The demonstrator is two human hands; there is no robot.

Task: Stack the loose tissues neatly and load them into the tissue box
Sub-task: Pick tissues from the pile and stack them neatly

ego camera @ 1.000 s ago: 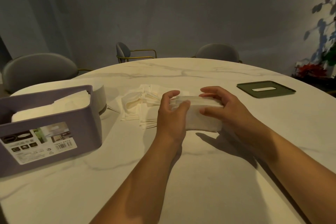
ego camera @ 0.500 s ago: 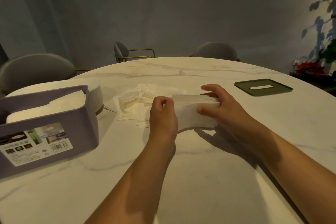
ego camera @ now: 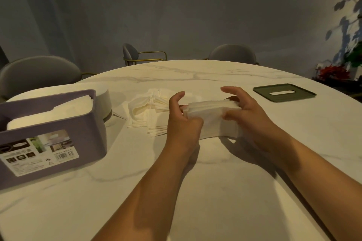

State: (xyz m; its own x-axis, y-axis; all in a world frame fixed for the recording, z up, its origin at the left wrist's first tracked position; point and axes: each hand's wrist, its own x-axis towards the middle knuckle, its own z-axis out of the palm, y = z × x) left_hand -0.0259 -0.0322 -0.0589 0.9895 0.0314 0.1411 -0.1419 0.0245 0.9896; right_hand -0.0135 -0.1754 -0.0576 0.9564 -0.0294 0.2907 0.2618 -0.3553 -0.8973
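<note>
We hold the stack (ego camera: 212,118) between both hands, left hand (ego camera: 182,121) and right hand (ego camera: 248,115) pinching its ends (mid-table); loose tissues (ego camera: 146,111) lie behind, box (ego camera: 49,135) at left

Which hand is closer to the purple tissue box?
The left hand. It grips the left end of the tissue stack, on the side toward the purple box. The right hand holds the stack's other end, farther away.
</note>
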